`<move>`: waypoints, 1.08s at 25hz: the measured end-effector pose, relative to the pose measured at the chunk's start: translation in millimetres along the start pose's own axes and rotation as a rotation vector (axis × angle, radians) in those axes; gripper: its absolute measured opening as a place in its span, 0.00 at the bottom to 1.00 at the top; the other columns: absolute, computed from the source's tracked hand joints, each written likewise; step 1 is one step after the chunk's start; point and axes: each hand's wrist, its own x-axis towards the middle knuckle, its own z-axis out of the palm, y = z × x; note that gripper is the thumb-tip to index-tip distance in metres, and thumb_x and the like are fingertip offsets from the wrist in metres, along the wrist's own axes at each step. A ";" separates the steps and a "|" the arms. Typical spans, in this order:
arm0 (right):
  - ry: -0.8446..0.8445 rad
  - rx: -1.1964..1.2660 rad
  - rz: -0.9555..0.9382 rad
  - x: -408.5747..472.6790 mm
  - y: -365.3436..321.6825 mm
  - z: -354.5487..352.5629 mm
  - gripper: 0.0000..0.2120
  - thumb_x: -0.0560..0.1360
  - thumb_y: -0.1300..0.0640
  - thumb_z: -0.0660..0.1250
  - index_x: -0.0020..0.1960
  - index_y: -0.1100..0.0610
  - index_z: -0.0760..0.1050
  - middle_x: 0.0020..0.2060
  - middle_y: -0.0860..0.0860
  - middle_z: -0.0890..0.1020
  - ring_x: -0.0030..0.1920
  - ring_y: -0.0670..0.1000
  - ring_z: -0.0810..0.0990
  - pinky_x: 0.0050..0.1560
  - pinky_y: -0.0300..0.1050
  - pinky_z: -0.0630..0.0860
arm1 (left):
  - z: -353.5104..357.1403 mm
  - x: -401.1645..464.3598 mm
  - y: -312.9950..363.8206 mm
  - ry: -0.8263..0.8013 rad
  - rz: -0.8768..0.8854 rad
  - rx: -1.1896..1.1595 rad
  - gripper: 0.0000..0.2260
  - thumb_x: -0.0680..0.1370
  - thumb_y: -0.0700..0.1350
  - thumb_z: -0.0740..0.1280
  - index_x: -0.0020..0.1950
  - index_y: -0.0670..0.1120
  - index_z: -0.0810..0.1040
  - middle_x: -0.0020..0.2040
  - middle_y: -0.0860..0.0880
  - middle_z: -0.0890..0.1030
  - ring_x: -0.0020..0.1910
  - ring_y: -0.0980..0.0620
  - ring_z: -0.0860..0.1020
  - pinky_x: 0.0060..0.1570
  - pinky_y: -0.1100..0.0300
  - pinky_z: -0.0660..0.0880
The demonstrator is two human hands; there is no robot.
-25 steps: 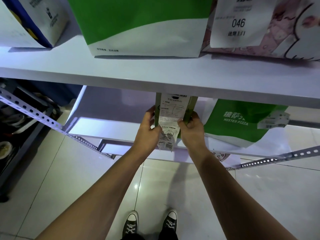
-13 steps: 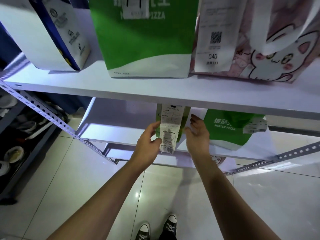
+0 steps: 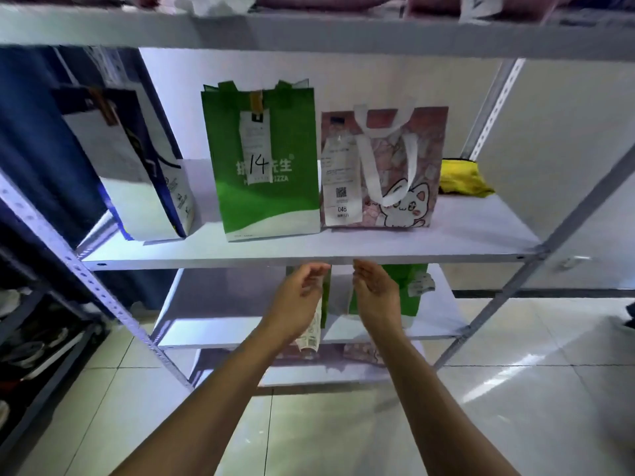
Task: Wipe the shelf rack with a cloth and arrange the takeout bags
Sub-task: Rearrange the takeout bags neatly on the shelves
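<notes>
A white shelf rack [image 3: 309, 250] holds takeout bags. On the middle shelf stand a white and blue bag [image 3: 137, 166], a green pizza bag [image 3: 268, 201] with a slip marked 14, and a pink cat bag [image 3: 388, 159]. A yellow cloth [image 3: 462, 180] lies at the right end of that shelf. On the shelf below stands a narrow green bag [image 3: 326, 297] with a long receipt, beside another green bag [image 3: 409, 286]. My left hand [image 3: 299, 300] and right hand [image 3: 374, 293] hover in front of the narrow bag with relaxed fingers, holding nothing.
A top shelf [image 3: 309, 32] carries more bags, mostly out of view. Perforated metal uprights [image 3: 86, 283] frame the rack. A dark rack [image 3: 31, 338] with dishes stands at the left. Pale floor tiles [image 3: 515, 407] lie below, and pink bags [image 3: 360, 352] sit on the lowest shelf.
Both hands have let go of the narrow green bag and drawn back from it. The camera has tilted up, bringing the whole middle shelf and the yellow cloth into view.
</notes>
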 end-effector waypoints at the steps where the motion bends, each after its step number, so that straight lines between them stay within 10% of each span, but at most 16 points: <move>1: 0.017 -0.007 -0.039 -0.6 -14.9 -5.6 0.15 0.80 0.65 0.65 0.64 0.51 0.79 0.52 0.38 0.81 0.51 0.32 0.78 0.51 0.26 0.77 | -3.0 -2.8 14.6 -0.001 0.034 0.015 0.14 0.81 0.34 0.61 0.59 0.50 0.79 0.60 0.53 0.81 0.60 0.55 0.78 0.54 0.66 0.73; 13: 0.171 0.008 -0.429 -3.1 -181.6 -80.7 0.11 0.80 0.62 0.67 0.50 0.46 0.80 0.44 0.43 0.85 0.45 0.43 0.84 0.41 0.34 0.79 | -46.4 -24.1 173.8 0.020 0.419 0.114 0.11 0.82 0.41 0.63 0.56 0.56 0.77 0.55 0.58 0.78 0.54 0.61 0.76 0.56 0.58 0.78; 23: 0.209 0.061 -0.585 80.0 -267.7 -158.2 0.14 0.77 0.64 0.68 0.45 0.44 0.82 0.41 0.44 0.87 0.48 0.49 0.85 0.56 0.51 0.81 | -73.1 9.2 270.3 0.215 0.546 0.194 0.10 0.82 0.40 0.63 0.54 0.56 0.76 0.57 0.55 0.78 0.55 0.59 0.76 0.42 0.69 0.74; 27: 0.272 0.053 -0.638 121.0 -302.5 -188.2 0.14 0.77 0.62 0.68 0.45 0.42 0.83 0.40 0.42 0.85 0.47 0.48 0.84 0.56 0.51 0.81 | -102.5 32.3 295.3 0.414 0.567 0.235 0.09 0.82 0.39 0.62 0.57 0.51 0.77 0.56 0.55 0.79 0.55 0.60 0.76 0.55 0.62 0.73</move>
